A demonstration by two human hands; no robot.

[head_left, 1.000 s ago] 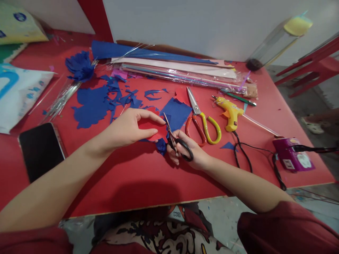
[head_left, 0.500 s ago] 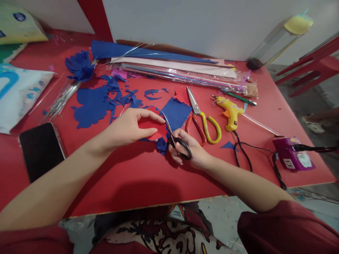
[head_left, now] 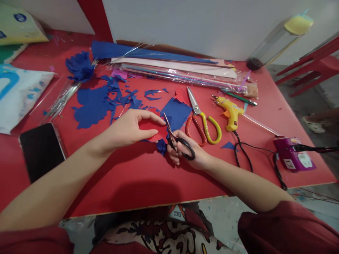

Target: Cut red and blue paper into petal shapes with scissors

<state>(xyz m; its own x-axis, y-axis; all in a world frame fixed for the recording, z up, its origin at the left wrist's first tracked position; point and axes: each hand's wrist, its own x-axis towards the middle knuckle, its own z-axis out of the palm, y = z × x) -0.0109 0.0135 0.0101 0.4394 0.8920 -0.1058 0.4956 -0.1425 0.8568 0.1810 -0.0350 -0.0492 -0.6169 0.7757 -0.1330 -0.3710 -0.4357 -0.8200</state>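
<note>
My left hand point(head_left: 127, 129) pinches a piece of red paper point(head_left: 152, 127) between thumb and fingers, just above the red table point(head_left: 137, 176). My right hand point(head_left: 190, 152) grips small black-handled scissors point(head_left: 177, 140), whose blades point up and left into the paper's right edge. A crumpled bit of blue paper point(head_left: 161, 145) hangs below the red piece, between the two hands. A blue paper square point(head_left: 177, 112) lies flat right behind the scissors.
Orange-and-yellow scissors point(head_left: 201, 120) and a yellow glue gun point(head_left: 231, 112) lie to the right, its black cord running to a purple socket block point(head_left: 294, 158). Blue paper scraps point(head_left: 95, 102) lie at back left, a black phone point(head_left: 41, 150) at the left edge, wrapped paper rolls point(head_left: 180, 70) along the wall.
The scissor handles closed, then opened again, as my right hand shifted slightly. My left hand and the red paper stayed almost still.
</note>
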